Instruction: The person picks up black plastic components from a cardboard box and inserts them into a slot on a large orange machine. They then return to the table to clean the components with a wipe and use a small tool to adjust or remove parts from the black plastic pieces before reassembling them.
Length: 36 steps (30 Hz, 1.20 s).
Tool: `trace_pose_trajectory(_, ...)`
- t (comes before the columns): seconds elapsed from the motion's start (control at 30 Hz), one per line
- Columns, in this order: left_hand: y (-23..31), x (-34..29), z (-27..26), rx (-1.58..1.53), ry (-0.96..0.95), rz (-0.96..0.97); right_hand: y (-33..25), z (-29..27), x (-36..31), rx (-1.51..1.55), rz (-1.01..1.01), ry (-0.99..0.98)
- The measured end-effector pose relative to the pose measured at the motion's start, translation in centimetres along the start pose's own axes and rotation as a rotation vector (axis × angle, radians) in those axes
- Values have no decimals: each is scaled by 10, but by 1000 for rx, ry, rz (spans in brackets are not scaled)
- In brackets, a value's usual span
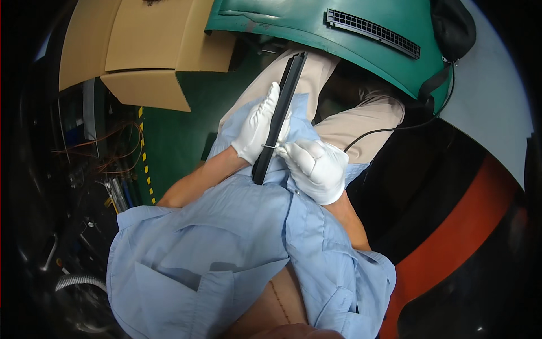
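Note:
A long, narrow black strip (280,113) slants across my lap, its far end over my thigh and its near end against my blue shirt. My left hand (257,131), in a white glove, is closed around it, with the thumb lying along its left side. My right hand (317,166), gloved in white too, pinches a thin, pin-like metal piece (269,147). That metal piece reaches the strip's edge close to the near end; its exact kind is too small to make out.
A black grille strip (372,35) lies on the green work surface (271,17) ahead. Cardboard boxes (144,42) stand at the far left. A black cable (395,129) runs down from a dark bag-like thing (453,28) at the right. Wires (121,148) and metal parts are on the left.

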<state>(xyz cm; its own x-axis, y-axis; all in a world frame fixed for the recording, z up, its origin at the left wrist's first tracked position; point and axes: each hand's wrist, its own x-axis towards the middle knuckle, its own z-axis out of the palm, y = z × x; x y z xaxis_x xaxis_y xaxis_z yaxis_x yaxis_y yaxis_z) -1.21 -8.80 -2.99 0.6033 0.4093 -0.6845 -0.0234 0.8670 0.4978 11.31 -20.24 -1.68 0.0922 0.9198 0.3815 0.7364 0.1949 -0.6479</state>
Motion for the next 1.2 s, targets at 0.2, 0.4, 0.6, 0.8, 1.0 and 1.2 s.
trace_pose_trajectory(0.2, 6, -12, 11, 172, 30, 41, 9, -7, 11, -68, 12, 55)
trace_pose_trajectory(0.4, 5, -16, 13, 218, -9, 44, 23, -23, 35, -134, 24, 91)
trace_pose_trajectory(0.6, 5, -15, 18, 128, -49, 42, 40, -29, 58, -188, -5, 169)
trace_pose_trajectory(0.8, 9, -14, 24, 132, -27, 19, 53, -39, 76, -197, 50, 168)
trace_pose_trajectory(1.0, 8, -12, 23, 184, -64, 23, 64, -37, 78, -180, 139, 208)
trace_pose_trajectory(1.2, 25, -8, 17, 370, -202, 47, 76, -34, 84, 694, 795, -20)
